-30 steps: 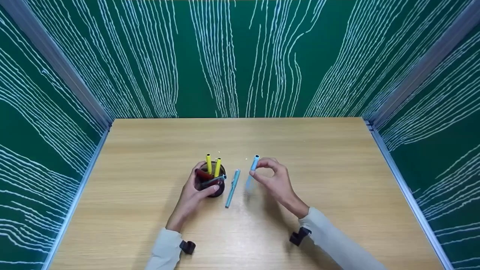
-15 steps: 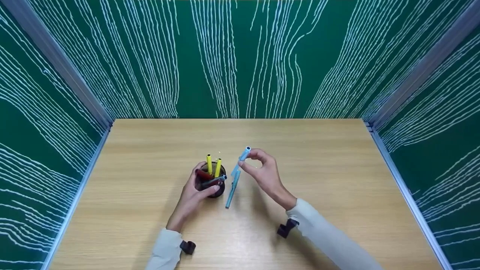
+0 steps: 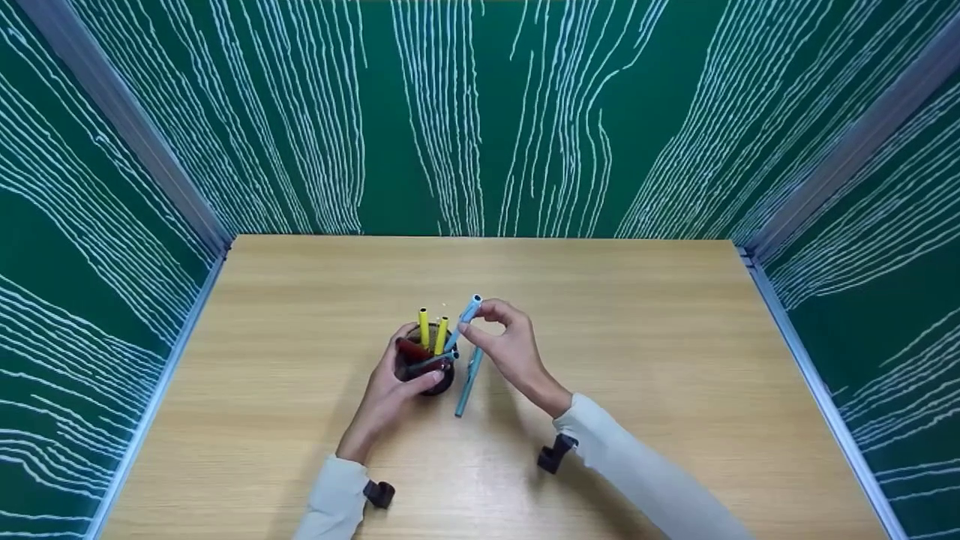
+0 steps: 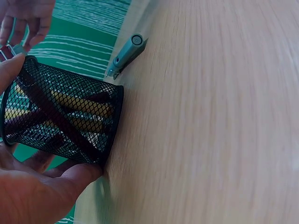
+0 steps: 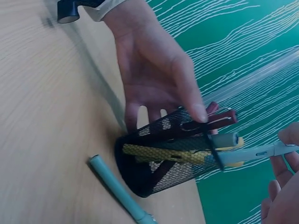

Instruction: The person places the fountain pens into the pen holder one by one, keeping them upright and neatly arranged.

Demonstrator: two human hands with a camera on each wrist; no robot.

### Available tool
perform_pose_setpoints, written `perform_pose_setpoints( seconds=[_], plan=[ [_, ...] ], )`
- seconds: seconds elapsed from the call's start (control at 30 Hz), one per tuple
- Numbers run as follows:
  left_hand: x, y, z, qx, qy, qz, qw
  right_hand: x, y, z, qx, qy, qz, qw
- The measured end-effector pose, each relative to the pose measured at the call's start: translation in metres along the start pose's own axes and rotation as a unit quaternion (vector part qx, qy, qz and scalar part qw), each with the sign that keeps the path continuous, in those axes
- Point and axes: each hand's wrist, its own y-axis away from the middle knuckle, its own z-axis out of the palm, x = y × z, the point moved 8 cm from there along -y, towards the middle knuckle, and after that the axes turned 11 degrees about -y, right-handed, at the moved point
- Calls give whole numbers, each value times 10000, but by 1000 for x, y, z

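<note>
My left hand (image 3: 388, 394) grips a black mesh pen cup (image 4: 60, 112) standing on the table, its thumb over the rim. Inside the cup are two yellow pens (image 3: 424, 328), dark red pens (image 3: 411, 349) and a teal pen (image 5: 229, 140). Between thumb and fingers, my right hand (image 3: 514, 349) pinches a light blue pen (image 5: 254, 153) by its upper part. That pen slants down to the left, its lower end in the cup's mouth. Another teal pen (image 3: 466, 386) lies on the table just right of the cup, its far end near the right hand.
The wooden table (image 3: 637, 315) meets green walls (image 3: 510, 112) with white wavy lines at its back and sides. Metal frame posts (image 3: 135, 112) stand at the corners. Black wrist mounts (image 3: 379, 493) sit at both sleeves.
My right hand has carried the light blue pen leftward from beside the loose teal pen to the cup, its lower end now in the mouth. The left hand still holds the cup in place.
</note>
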Motion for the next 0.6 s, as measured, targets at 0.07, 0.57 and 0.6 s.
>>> perform_pose_setpoints(
  seconds=[0.07, 0.57, 0.6],
  plan=[
    [0, 0, 0, 11, -11, -11, 10000, 4, 1, 1, -26, 52, 45, 10000],
    [1, 0, 0, -1, 72, 64, 10000, 23, 5, -3, -191, 312, 59, 9993],
    [1, 0, -1, 5, 53, 56, 10000, 24, 6, -5, -172, 279, 58, 9994]
  ],
)
